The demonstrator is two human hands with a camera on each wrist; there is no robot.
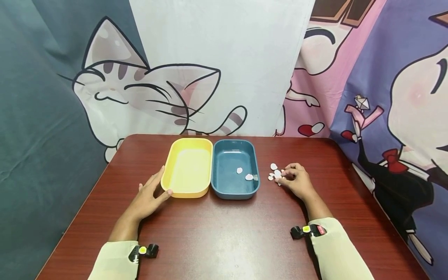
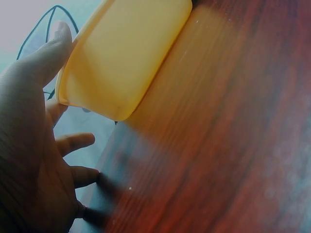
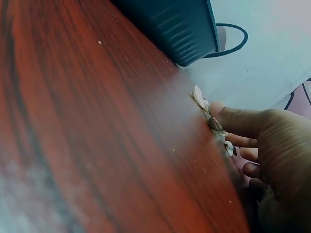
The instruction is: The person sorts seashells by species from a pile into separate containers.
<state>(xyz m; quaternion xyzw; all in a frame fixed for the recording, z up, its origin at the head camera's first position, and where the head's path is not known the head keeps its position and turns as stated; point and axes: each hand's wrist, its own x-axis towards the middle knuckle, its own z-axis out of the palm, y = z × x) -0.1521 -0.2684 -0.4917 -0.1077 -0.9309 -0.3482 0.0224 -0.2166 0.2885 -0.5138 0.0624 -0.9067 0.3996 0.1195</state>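
My left hand (image 1: 148, 200) rests at the near left corner of a yellow plastic tray (image 1: 166, 171), its thumb on the rim and its other fingers spread along the outer side. In the left wrist view the thumb lies by the upper edge of the tray (image 2: 121, 53). At the right, my right hand (image 1: 296, 181) touches a small heap of white seashells (image 1: 277, 173), thumb and fingertips parted around them. The right wrist view shows the thumb tip right at the shells (image 3: 215, 124). Two white shells (image 1: 239, 170) lie in the blue tray (image 1: 235, 194).
The two trays stand side by side on a reddish-brown wooden table (image 1: 210, 237). A small pale patch (image 1: 256, 177) shows on the blue tray's right inner wall. Behind the table hangs a cloth backdrop (image 1: 224, 39) with cartoon figures.
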